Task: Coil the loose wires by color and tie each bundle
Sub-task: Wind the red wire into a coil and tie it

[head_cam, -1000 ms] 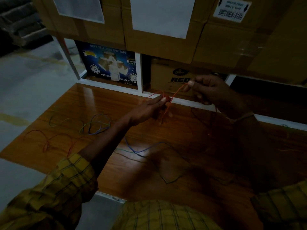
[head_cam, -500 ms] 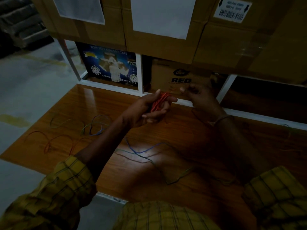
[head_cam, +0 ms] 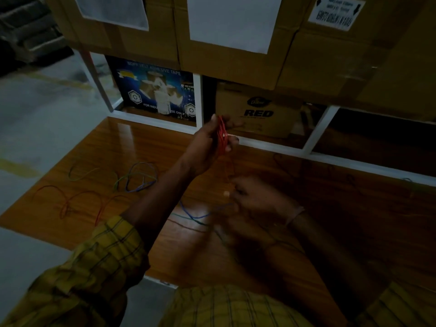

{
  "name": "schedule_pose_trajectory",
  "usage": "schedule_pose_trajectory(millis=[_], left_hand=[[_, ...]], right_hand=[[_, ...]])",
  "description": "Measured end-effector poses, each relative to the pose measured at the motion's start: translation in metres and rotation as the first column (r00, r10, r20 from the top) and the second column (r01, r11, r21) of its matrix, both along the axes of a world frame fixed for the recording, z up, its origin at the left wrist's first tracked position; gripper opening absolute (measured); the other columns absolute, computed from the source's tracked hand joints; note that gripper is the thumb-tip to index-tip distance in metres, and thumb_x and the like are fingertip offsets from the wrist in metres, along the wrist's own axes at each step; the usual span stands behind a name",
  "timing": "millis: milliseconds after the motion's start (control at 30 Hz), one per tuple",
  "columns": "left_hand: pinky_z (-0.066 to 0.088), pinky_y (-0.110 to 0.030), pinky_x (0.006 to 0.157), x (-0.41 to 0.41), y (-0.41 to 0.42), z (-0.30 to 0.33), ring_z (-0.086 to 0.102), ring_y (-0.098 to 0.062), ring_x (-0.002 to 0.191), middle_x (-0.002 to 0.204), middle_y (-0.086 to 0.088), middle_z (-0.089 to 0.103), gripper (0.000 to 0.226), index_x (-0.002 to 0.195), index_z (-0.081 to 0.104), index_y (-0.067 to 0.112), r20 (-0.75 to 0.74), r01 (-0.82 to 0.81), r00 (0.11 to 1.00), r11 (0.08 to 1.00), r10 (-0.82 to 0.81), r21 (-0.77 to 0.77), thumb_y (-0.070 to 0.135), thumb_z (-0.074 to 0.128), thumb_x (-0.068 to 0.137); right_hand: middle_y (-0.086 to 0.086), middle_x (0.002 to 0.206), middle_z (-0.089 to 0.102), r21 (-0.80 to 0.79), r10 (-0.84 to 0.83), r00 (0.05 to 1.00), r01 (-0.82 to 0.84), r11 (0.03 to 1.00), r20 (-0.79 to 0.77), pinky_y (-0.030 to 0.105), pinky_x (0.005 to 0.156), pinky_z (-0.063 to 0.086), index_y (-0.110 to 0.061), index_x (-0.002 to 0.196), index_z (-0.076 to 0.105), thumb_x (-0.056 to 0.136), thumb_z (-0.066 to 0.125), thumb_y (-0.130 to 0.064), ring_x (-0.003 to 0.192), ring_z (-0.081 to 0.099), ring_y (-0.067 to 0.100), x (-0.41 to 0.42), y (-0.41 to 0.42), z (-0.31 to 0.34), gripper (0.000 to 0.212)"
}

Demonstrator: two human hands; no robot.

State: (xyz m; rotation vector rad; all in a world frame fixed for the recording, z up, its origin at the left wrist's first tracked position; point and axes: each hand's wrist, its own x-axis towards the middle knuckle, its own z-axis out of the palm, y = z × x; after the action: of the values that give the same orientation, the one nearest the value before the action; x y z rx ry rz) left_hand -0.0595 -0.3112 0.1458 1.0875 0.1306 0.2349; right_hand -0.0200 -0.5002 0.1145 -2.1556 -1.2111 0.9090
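The table (head_cam: 146,142) was a glossy orange-brown wood grain with a white frame, and on its left part lay a dark red wire (head_cam: 77,199), a green wire (head_cam: 82,173) and a green-and-purple loop (head_cam: 139,178), while blue and green strands (head_cam: 193,217) crossed its middle. Above the table's far edge a bright red coil (head_cam: 222,135) wrapped the left hand (head_cam: 207,147). Both sleeves (head_cam: 94,267) were yellow with a dark plaid check; behind the table stood plain brown cardboard boxes (head_cam: 306,55) with white labels, and a blue printed box (head_cam: 155,90).
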Motion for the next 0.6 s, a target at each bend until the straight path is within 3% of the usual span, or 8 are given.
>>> schedule_pose_trajectory(millis=[67, 133, 233, 300, 367, 433, 500, 600], left_hand=[[0.062, -0.04, 0.082, -0.001, -0.004, -0.003, 0.075, -0.032, 0.095, 0.146, -0.024, 0.058, 0.053, 0.153, 0.034, 0.007, -0.062, -0.006, 0.998, 0.988, 0.016, 0.156, 0.044, 0.026, 0.116], [0.059, -0.055, 0.098, -0.004, -0.008, -0.01, 0.075, -0.039, 0.105, 0.133, -0.021, 0.068, 0.044, 0.143, 0.044, 0.02, -0.134, 0.031, 0.991, 0.938, 0.017, 0.346, 0.048, 0.027, 0.115], [0.054, -0.059, 0.105, -0.007, -0.012, -0.019, 0.075, -0.027, 0.109, 0.136, -0.01, 0.068, 0.044, 0.136, 0.051, 0.033, -0.19, 0.09, 0.981, 0.77, 0.041, 0.631, 0.061, 0.028, 0.111], [0.059, -0.052, 0.098, -0.009, -0.011, -0.02, 0.073, -0.023, 0.108, 0.139, -0.005, 0.064, 0.047, 0.137, 0.05, 0.032, -0.189, 0.11, 0.981, 0.685, 0.041, 0.72, 0.063, 0.028, 0.109], [0.06, -0.034, 0.075, -0.011, -0.009, -0.017, 0.075, -0.022, 0.089, 0.127, -0.005, 0.067, 0.05, 0.141, 0.049, 0.022, -0.201, 0.124, 0.979, 0.664, 0.04, 0.737, 0.058, 0.029, 0.112], [0.052, -0.024, 0.064, -0.012, -0.007, -0.012, 0.07, -0.017, 0.082, 0.121, -0.005, 0.07, 0.052, 0.149, 0.048, 0.018, -0.231, 0.148, 0.972, 0.664, 0.037, 0.732, 0.052, 0.029, 0.114], [0.048, -0.024, 0.058, -0.014, -0.007, -0.005, 0.063, -0.014, 0.072, 0.12, -0.009, 0.074, 0.052, 0.15, 0.046, 0.017, -0.248, 0.206, 0.968, 0.696, -0.041, 0.688, 0.049, 0.027, 0.115], [0.036, -0.026, 0.047, -0.015, -0.007, 0.005, 0.048, -0.014, 0.053, 0.116, -0.016, 0.075, 0.05, 0.146, 0.048, 0.012, -0.236, 0.29, 0.955, 0.741, -0.181, 0.606, 0.045, 0.025, 0.116]], right_hand=[[0.012, 0.081, 0.075, 0.027, 0.06, 0.997, -0.059, 0.998, -0.04, 0.056, 0.065, 0.061, -0.015, 0.116, 0.056, 0.103, 0.058, -0.023, 0.066, 0.074, 0.034, -0.004, -0.006, 0.016, 0.015], [0.014, 0.088, 0.077, 0.036, 0.09, 0.991, -0.087, 0.996, -0.1, 0.05, 0.064, 0.062, -0.018, 0.115, 0.059, 0.101, 0.062, -0.016, 0.067, 0.075, 0.036, 0.0, -0.01, 0.04, 0.014], [0.012, 0.1, 0.077, 0.122, 0.162, 0.979, -0.147, 0.982, -0.124, 0.035, 0.066, 0.062, -0.009, 0.117, 0.067, 0.099, 0.065, -0.011, 0.071, 0.075, 0.029, 0.021, -0.021, 0.074, 0.018], [0.004, 0.089, 0.076, 0.234, 0.168, 0.973, -0.128, 0.964, -0.16, 0.03, 0.07, 0.06, -0.003, 0.114, 0.068, 0.099, 0.063, -0.009, 0.071, 0.072, 0.023, 0.036, -0.03, 0.088, 0.017], [-0.002, 0.075, 0.07, 0.304, 0.094, 0.938, 0.013, 0.953, -0.334, 0.031, 0.069, 0.058, 0.002, 0.113, 0.066, 0.1, 0.057, -0.005, 0.065, 0.066, 0.017, 0.052, -0.04, 0.094, 0.017], [0.002, 0.063, 0.057, 0.307, 0.052, 0.847, 0.134, 0.942, -0.529, 0.031, 0.061, 0.057, 0.0, 0.115, 0.065, 0.101, 0.055, -0.01, 0.053, 0.057, 0.013, 0.065, -0.047, 0.094, 0.02], [0.001, 0.06, 0.048, 0.323, 0.057, 0.79, 0.183, 0.929, -0.611, 0.028, 0.055, 0.053, 0.0, 0.117, 0.065, 0.1, 0.058, -0.019, 0.046, 0.046, 0.01, 0.077, -0.05, 0.089, 0.026], [0.0, 0.06, 0.047, 0.346, -0.015, 0.817, 0.26, 0.901, -0.576, 0.027, 0.051, 0.045, -0.001, 0.11, 0.066, 0.1, 0.057, -0.019, 0.05, 0.041, 0.014, 0.087, -0.047, 0.088, 0.022]])
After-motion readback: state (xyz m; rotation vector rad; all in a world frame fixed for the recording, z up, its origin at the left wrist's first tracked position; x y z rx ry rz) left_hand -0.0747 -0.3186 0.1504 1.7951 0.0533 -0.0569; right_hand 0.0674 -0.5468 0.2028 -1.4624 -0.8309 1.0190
